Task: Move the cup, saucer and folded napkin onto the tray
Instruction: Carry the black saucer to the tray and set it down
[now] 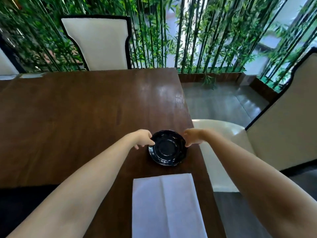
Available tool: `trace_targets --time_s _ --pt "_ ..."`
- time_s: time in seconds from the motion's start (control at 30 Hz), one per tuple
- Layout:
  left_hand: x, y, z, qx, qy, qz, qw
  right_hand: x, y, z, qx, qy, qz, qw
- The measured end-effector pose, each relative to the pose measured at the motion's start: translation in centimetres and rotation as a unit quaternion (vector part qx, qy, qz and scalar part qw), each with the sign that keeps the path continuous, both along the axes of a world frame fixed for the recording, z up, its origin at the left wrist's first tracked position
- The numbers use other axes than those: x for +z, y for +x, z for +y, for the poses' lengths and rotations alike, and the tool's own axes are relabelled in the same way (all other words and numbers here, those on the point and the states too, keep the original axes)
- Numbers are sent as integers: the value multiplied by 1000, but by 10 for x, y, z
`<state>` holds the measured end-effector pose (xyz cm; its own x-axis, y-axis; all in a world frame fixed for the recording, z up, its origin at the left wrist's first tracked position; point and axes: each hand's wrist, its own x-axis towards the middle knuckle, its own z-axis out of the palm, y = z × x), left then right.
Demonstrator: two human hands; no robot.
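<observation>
Centrally, a glossy black saucer [167, 148] is seen lying flat on the dark wooden worktop [68, 117], close to its right edge. It is gripped from both sides — the left hand [144, 138] is closed on its left rim, the fingers [137, 146] curled over and under the edge, while the right hand [193, 137] is pinched on the right rim, a fingertip pressed against the edge. Whether the saucer is lifted or resting cannot be told, though it appears in contact with the wood.

Nearer the camera, a white folded napkin [167, 206] is laid flat on the same worktop, one crease running lengthwise down its middle; it is well apart from the saucer and untouched by either hand.

A cream chair [97, 43] with a dark frame is placed at the far side of the worktop, and another cream chair [281, 127] is set to the right — bamboo stalks [188, 31] are ranged behind both.
</observation>
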<state>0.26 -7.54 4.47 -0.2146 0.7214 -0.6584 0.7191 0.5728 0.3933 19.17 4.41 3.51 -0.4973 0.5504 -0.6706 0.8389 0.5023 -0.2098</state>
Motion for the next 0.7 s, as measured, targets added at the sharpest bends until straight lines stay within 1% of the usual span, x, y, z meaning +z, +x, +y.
trace_targets --time_s 0.1,0.27,0.33,0.43,0.57,0.7 --pt "-13 -1 8 38 8 -16 999 -16 1 8 -34 -29 34 998" --pt "-31 -5 12 116 4 -77 990 -38 0 12 -62 -71 130 987" --pt "-35 -5 11 147 11 -102 984 -44 0 9 -68 -70 156 983" --pt "-41 -2 8 167 18 -132 977 -51 -2 6 -68 -59 173 981" --pt "-48 4 3 162 41 -120 979 -54 -5 5 -90 -69 190 975" --pt "-48 7 -4 191 63 -135 970 -52 -5 3 -113 -89 200 969"
